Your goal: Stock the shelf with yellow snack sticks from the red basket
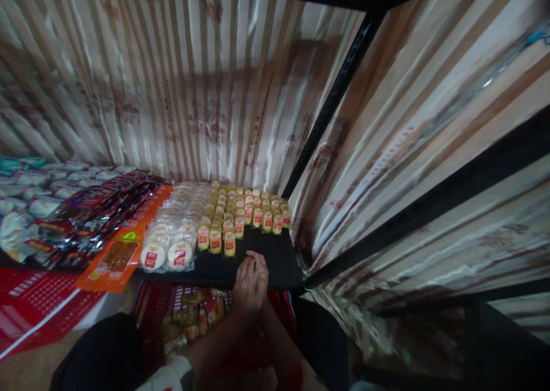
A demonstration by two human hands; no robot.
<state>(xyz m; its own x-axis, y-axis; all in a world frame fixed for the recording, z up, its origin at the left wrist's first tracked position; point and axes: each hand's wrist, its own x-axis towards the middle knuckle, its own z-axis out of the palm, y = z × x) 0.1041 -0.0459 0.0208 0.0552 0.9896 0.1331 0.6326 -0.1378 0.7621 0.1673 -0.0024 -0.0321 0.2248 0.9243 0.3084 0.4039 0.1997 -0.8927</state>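
Close together at the front edge of the black shelf (279, 256), my left hand (243, 288) and my right hand (260, 273) press against each other. Both have their fingers closed, and whatever lies between them, if anything, is hidden. Just beyond my hands stand rows of small yellow wrapped cakes (230, 244) with red-and-white labels. Below my left forearm, a red basket (148, 308) holds several loose yellow packets (201, 316).
Left of the cakes lie round white wrapped biscuits (180, 254), an orange snack bag (116, 259), dark shiny packets (98, 207) and pale packets (30, 184). Striped curtains (193, 93) hang behind and to the right, crossed by black metal bars (429, 207).
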